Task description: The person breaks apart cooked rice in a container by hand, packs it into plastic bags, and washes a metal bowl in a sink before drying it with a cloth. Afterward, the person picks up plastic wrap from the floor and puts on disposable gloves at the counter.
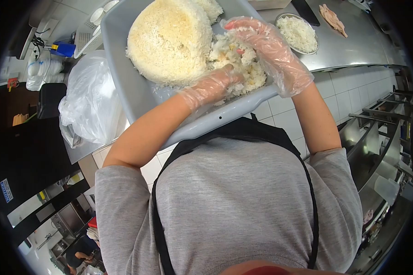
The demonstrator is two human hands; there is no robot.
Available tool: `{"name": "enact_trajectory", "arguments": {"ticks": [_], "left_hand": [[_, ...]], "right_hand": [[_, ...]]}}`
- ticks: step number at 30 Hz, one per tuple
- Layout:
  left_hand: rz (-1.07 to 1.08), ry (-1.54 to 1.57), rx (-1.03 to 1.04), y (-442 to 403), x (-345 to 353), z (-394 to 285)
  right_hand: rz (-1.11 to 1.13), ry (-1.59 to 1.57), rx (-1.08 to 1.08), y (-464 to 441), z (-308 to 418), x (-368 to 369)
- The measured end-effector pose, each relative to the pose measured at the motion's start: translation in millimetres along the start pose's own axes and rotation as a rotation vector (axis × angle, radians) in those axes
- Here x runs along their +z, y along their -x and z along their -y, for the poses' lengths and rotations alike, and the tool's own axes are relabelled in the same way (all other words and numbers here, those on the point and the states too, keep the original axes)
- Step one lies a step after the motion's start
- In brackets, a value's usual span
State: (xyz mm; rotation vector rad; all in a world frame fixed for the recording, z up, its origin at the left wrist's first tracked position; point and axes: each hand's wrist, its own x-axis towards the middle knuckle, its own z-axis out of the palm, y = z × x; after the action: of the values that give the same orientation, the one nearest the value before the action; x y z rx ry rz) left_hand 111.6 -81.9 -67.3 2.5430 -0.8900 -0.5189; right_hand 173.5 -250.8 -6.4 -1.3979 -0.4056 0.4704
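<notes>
A grey plastic tub (115,68) holds a large rounded block of white rice (170,43) with a yellowish top. Beside the block, broken loose rice (250,73) lies against the tub's near right side. My left hand (212,87), in a clear plastic glove, presses into this loose rice with its fingers together, the tips partly hidden. My right hand (266,43), gloved the same way, curls round the upper right part of the loose rice, with grains stuck to the glove.
A round bowl of rice (298,34) sits on the steel counter (353,51) at the right, near a pale crumpled glove-like item (333,19) and a dark flat object (305,11). Clear plastic bags (91,98) lie left of the tub. Another person (80,252) is at the lower left.
</notes>
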Motion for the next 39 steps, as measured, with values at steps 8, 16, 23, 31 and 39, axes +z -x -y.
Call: {"name": "enact_trajectory", "arguments": {"ticks": [8, 16, 23, 31, 39], "left_hand": [[-0.081, 0.256, -0.174, -1, -28, -43], [-0.054, -0.333, -0.069, -1, -6, 7], [-0.208, 0.316, -0.456, 11, -39, -26], [-0.117, -0.397, -0.196, -9, -17, -7], [0.079, -0.184, -0.346, -65, -13, 22]], "right_hand": [[-0.121, 0.308, -0.029, -1, 6, 4], [-0.125, 0.376, -0.049, -4, 0, -1], [-0.072, 0.029, -0.055, -5, -8, 2], [-0.237, 0.363, -0.091, -10, -19, -4], [-0.230, 0.136, -0.114, -11, -23, -9]]}}
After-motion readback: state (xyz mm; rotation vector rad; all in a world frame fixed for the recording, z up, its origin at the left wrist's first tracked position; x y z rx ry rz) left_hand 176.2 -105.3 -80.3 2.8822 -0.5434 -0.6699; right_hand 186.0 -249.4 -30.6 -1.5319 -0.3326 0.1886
